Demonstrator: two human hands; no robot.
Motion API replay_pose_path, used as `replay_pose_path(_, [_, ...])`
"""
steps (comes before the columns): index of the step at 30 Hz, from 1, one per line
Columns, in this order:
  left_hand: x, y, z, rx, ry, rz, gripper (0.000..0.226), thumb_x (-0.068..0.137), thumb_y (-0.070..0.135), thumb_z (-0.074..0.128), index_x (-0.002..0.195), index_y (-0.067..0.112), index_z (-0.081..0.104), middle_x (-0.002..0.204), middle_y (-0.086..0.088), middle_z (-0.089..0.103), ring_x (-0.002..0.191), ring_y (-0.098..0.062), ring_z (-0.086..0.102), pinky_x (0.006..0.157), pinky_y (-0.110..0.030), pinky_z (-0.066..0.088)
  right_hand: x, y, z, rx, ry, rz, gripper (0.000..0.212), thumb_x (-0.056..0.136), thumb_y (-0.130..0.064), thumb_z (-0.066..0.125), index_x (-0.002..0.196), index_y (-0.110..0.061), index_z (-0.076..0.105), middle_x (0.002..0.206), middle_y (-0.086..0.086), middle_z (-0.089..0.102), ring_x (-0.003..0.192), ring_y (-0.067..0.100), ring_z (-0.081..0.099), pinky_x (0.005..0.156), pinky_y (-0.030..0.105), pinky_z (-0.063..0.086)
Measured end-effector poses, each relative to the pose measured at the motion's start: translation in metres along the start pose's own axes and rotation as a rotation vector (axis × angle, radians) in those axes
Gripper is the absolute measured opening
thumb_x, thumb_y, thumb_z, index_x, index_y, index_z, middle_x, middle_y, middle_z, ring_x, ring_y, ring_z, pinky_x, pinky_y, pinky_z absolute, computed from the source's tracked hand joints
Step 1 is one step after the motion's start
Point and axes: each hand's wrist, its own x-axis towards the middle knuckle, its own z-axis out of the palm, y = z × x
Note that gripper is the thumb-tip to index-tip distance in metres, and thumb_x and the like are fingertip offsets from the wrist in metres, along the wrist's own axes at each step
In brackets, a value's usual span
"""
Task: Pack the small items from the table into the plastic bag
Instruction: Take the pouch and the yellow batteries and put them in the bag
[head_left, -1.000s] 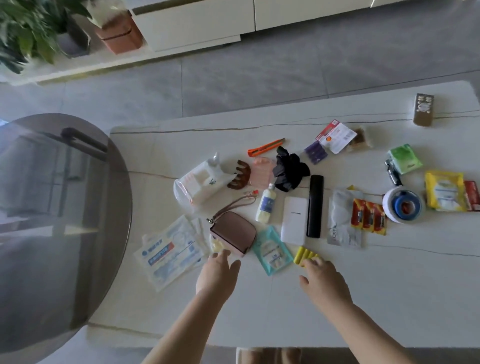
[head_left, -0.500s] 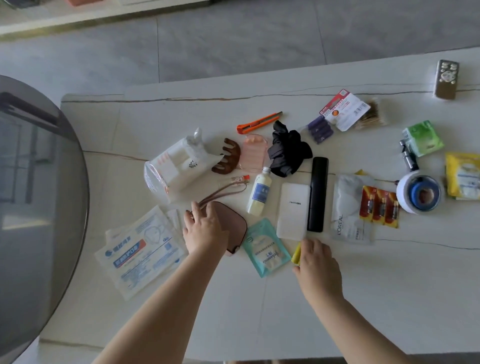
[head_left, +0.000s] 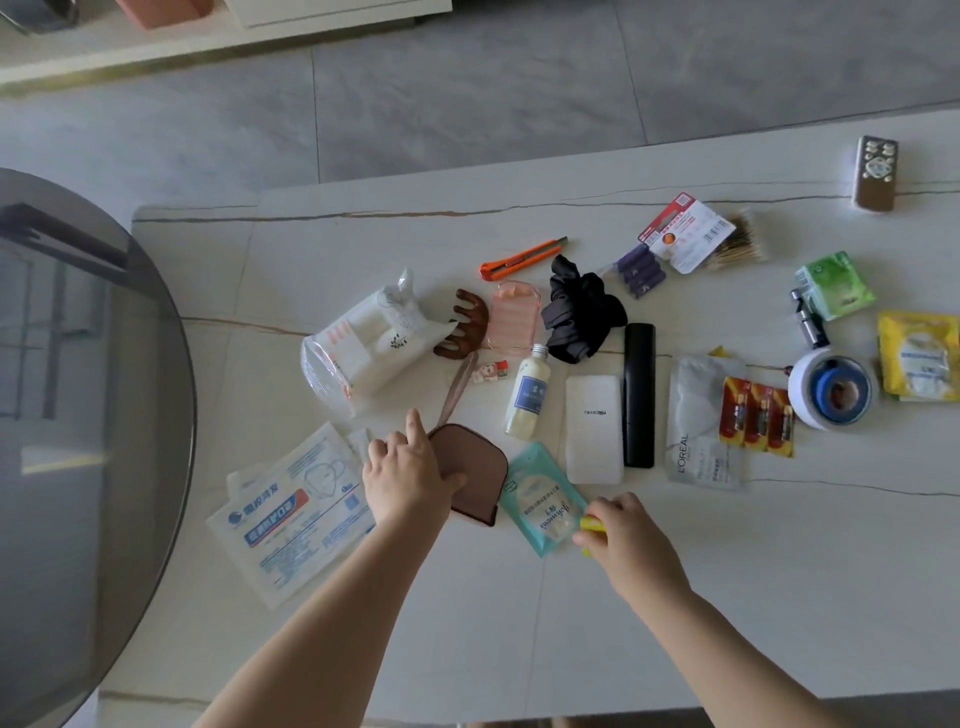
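Both forearms reach in from 6 o'clock. The left hand (head_left: 408, 480) lies on the brown pouch (head_left: 475, 478), thumb curled round its near side and index finger pointing toward 12, so it grips the pouch. The right hand (head_left: 626, 535) is curled over a yellow item (head_left: 592, 525), gripping it; most of that item is hidden.

The white surface (head_left: 727, 597) has bare room along its near edge from 4 to 6 o'clock and a clear strip along the far edge at 12. A dark glass round table (head_left: 78, 415) overlaps the surface edge at 9 o'clock.

The plastic bag (head_left: 369, 343), clear with white contents showing, lies at 11 o'clock of the left hand. A teal sachet (head_left: 543, 501) lies between the two hands, touching the pouch's corner.

Counted: one orange cutter (head_left: 522, 257), one brown hair claw (head_left: 465, 322), one black scrunchie (head_left: 579, 314), one small bottle (head_left: 530, 395), one white power bank (head_left: 594, 428), one black comb (head_left: 639, 395), one tape roll (head_left: 831, 389), one pack of three batteries (head_left: 758, 415).
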Motion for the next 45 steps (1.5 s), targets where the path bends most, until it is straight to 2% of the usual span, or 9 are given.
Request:
replay_pose_path(5, [-0.02,-0.016,-0.008,-0.014,0.05,0.08,0.04,0.09,0.046,0.052,0.119,0.019,0.053,0.117,0.0,0.057,0.117,-0.024,0.042,0.096,-0.032,0.036,0.007,-0.029,0.01,0.205,0.035,-0.007,0.03,0.091,-0.027,0.058,0.11,-0.004,0.056,0.118,0.009,0.051,0.106,0.023,0.051,0.083,0.026,0.041])
replay_pose_path(11, [-0.025,-0.04,0.003,-0.194,-0.008,-0.028,0.038,0.088,0.047,0.055,0.104,0.012,0.056,0.112,-0.005,0.059,0.112,-0.027,0.044,0.09,-0.033,0.038,0.006,-0.048,0.042,0.089,0.213,0.049,0.031,0.081,-0.015,0.068,0.11,-0.01,0.063,0.133,0.011,0.043,0.127,0.03,0.037,0.088,0.037,0.05])
replay_pose_path(19, [-0.03,-0.047,0.014,-0.263,-0.016,-0.094,0.038,0.088,0.045,0.055,0.102,0.01,0.056,0.11,-0.008,0.06,0.114,-0.028,0.042,0.091,-0.038,0.04,0.008,-0.049,0.039,-0.04,0.243,0.123,0.029,0.081,-0.034,0.067,0.109,-0.028,0.063,0.101,0.006,0.059,0.101,0.028,0.052,0.08,0.033,0.038])
replay_pose_path(23, [-0.045,-0.045,0.006,-0.304,-0.042,-0.086,0.036,0.089,0.043,0.055,0.101,0.009,0.056,0.109,-0.009,0.061,0.113,-0.03,0.043,0.09,-0.038,0.04,-0.01,-0.044,0.03,0.298,0.17,0.049,0.044,0.086,-0.021,0.064,0.129,-0.026,0.055,0.104,0.01,0.053,0.103,0.029,0.053,0.08,0.031,0.042])
replay_pose_path(28, [-0.08,-0.035,-0.015,-0.469,-0.082,-0.101,0.03,0.089,0.039,0.056,0.096,0.01,0.055,0.103,-0.012,0.065,0.104,-0.034,0.053,0.087,-0.039,0.046,-0.055,-0.043,-0.004,0.567,0.169,0.115,0.078,0.086,-0.02,0.066,0.148,-0.023,0.019,0.116,0.003,0.05,0.106,0.026,0.056,0.082,0.032,0.047])
replay_pose_path(30, [-0.097,-0.027,-0.028,-0.519,-0.097,-0.085,0.029,0.089,0.037,0.055,0.098,0.009,0.055,0.101,-0.014,0.066,0.1,-0.034,0.056,0.085,-0.039,0.049,-0.075,-0.044,-0.022,0.689,0.168,0.23,0.068,0.085,-0.022,0.067,0.142,-0.013,0.03,0.118,0.008,0.052,0.107,0.028,0.056,0.081,0.031,0.046])
replay_pose_path(34, [-0.135,-0.01,-0.053,-0.56,-0.135,-0.02,0.026,0.09,0.032,0.054,0.097,0.007,0.053,0.096,-0.015,0.063,0.097,-0.034,0.058,0.076,-0.036,0.046,-0.12,-0.037,-0.054,0.856,0.199,0.319,0.02,0.081,-0.015,0.066,0.096,-0.006,0.056,0.085,0.007,0.056,0.081,0.025,0.054,0.07,0.031,0.044])
replay_pose_path(40, [-0.203,0.023,-0.092,-0.636,-0.237,0.116,0.012,0.093,0.021,0.053,0.087,0.011,0.053,0.069,-0.001,0.047,0.064,-0.017,0.045,0.056,-0.027,0.036,-0.201,-0.013,-0.092,1.159,0.331,0.335,0.025,0.079,-0.016,0.066,0.102,-0.011,0.058,0.089,0.006,0.059,0.085,0.024,0.059,0.065,0.027,0.047])
replay_pose_path(45, [-0.261,0.06,-0.113,-0.705,-0.37,0.194,0.01,0.09,0.012,0.055,0.081,0.016,0.056,0.071,-0.004,0.052,0.062,-0.017,0.046,0.066,-0.03,0.042,-0.268,0.03,-0.107,1.409,0.42,0.418,0.031,0.08,-0.016,0.071,0.107,-0.013,0.057,0.104,0.012,0.063,0.099,0.028,0.062,0.088,0.046,0.054])
